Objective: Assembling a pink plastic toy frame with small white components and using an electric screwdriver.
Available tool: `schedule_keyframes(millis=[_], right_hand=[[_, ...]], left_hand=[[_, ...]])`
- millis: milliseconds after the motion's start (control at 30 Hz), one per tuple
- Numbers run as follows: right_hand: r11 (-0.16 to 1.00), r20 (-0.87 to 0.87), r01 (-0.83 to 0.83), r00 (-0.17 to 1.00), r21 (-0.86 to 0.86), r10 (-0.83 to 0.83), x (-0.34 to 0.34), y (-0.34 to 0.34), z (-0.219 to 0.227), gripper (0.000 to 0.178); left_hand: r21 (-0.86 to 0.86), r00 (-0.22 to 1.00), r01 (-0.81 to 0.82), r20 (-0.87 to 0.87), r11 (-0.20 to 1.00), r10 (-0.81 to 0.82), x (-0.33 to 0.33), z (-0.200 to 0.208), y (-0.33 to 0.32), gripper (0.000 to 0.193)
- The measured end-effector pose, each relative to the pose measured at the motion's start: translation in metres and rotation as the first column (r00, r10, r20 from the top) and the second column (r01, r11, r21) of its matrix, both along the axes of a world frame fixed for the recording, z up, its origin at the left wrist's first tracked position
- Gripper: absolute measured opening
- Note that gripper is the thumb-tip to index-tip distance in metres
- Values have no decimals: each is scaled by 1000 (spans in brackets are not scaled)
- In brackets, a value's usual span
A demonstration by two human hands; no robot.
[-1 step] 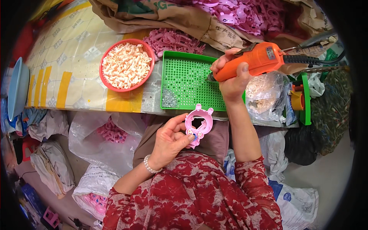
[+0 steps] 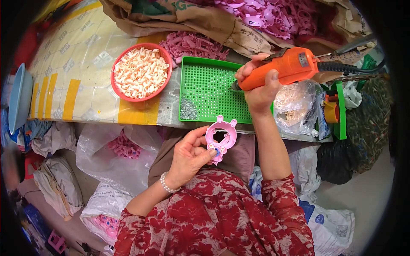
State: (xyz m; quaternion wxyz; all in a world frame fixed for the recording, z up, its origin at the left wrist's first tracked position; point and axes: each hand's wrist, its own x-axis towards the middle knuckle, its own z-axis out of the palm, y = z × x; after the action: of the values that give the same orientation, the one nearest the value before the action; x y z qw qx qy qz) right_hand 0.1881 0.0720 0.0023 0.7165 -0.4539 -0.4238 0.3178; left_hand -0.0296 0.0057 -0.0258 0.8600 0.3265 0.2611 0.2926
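Note:
My left hand (image 2: 193,150) pinches a pink plastic toy part (image 2: 230,138) above my lap, just off the table's front edge. The part has a round open ring with two small ears, and a blue piece shows in its lower end by my thumb. My right hand (image 2: 261,91) is wrapped round an orange electric screwdriver (image 2: 278,68), held over the right side of a green perforated tray (image 2: 213,87). The tool's tip points left, apart from the pink part. A small heap of silver screws (image 2: 188,110) lies in the tray's near left corner.
A red bowl (image 2: 114,81) of cream plastic pieces stands left of the tray. Behind lie a pile of pink parts (image 2: 194,47) and a brown paper sack (image 2: 171,21) with more. A clear bag (image 2: 294,102) sits right; the tool's black cable (image 2: 341,67) runs right.
Both hands stay almost where they were, with the same grips. At the far left edge a blurred shape has come into view.

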Motion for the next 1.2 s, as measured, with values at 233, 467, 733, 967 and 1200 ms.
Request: schedule_keyframes(millis=[233,467,733,967,1200], right_hand=[[997,-5,-38,999,64,38,-8,-7,30,69],[916,-109,-318,929,245,352,-14,-43,68,78],[855,16,-438,892,278,452,-47,-87,72,81],[877,-56,-407,899,253,434,-62,-95,53,84],[880,-71,-423,892,215,446,-63,-100,47,76]], left_hand=[[38,997,-48,-57,998,51,3,5,-1,54],[38,995,-63,-70,997,66,10,9,-4,57],[48,993,-87,-80,995,91,15,10,-8,55],[53,990,-118,-70,992,121,16,9,-12,54],[60,989,-129,-61,990,132,13,9,-14,54]])
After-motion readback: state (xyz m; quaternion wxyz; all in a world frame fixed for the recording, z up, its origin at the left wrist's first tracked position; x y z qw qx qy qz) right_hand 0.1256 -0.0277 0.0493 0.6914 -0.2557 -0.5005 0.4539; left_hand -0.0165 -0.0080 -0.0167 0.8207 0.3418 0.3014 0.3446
